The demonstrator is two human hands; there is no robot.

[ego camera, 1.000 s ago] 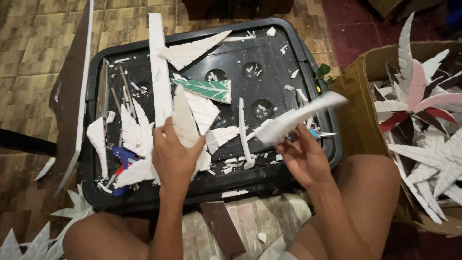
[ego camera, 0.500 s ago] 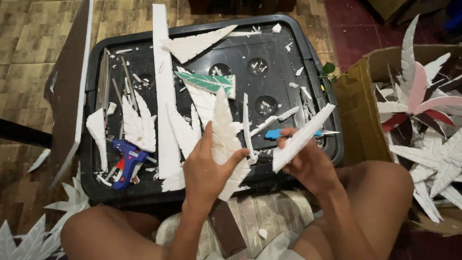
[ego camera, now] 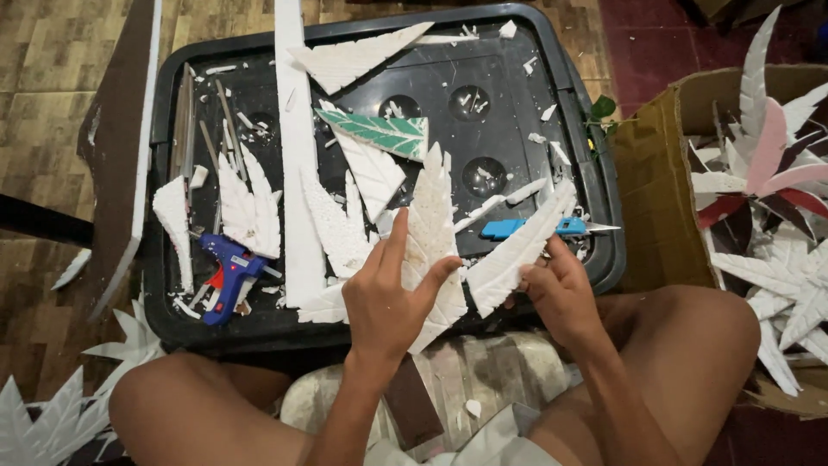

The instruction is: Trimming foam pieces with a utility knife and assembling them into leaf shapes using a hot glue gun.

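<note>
While a dark board (ego camera: 116,147) leaned along the far left, the black plastic lid (ego camera: 172,319) served as a work surface, littered edge to edge with white foam scraps. Near its left rim lay a blue glue gun (ego camera: 226,274), with a long white foam strip (ego camera: 295,155) running far to near beside it. At the lid's near edge the left hand (ego camera: 390,298) held a white foam leaf (ego camera: 433,237) upright, thumb and fingers spread across its face. Just right, the right hand (ego camera: 559,293) pinched a second foam leaf (ego camera: 517,250), tilted toward the far right, its tip above a blue cutter (ego camera: 535,228) near the lid's right rim. Little open room remained between the two leaves. Farther right, a cardboard box (ego camera: 655,198) of finished leaves crowded the lid's edge.
</note>
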